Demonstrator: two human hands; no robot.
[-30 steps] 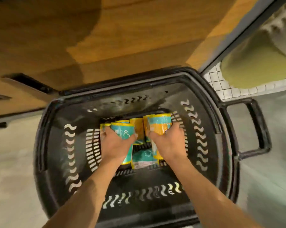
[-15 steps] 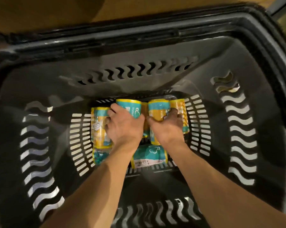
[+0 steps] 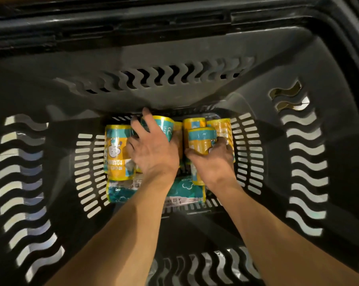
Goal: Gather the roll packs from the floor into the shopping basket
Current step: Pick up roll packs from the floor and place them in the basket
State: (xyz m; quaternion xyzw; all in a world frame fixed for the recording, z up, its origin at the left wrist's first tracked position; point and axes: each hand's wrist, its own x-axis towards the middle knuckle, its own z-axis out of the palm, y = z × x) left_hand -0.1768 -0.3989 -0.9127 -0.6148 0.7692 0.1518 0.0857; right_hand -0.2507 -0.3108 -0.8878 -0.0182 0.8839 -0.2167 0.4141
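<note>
Both my arms reach down into the black shopping basket (image 3: 174,48). Several teal-and-yellow roll packs lie on its slotted bottom. My left hand (image 3: 153,149) lies over a teal roll pack (image 3: 161,125), its fingers spread and loosening around it. My right hand (image 3: 212,162) grips a yellow roll pack (image 3: 202,139) from the near side, thumb on its left and fingers on its right. Another roll pack (image 3: 117,151) lies flat at the left. Teal packs (image 3: 184,191) lie under my wrists, partly hidden.
The basket's dark walls with wavy slots surround my arms on all sides; its far rim (image 3: 174,15) fills the top of the view. Light floor shows through the side slots (image 3: 306,162). Bare basket bottom lies nearer me.
The view has closed in on the basket bottom. My left hand's fingers have spread apart over the teal pack. The right hand's pack has sunk among the others.
</note>
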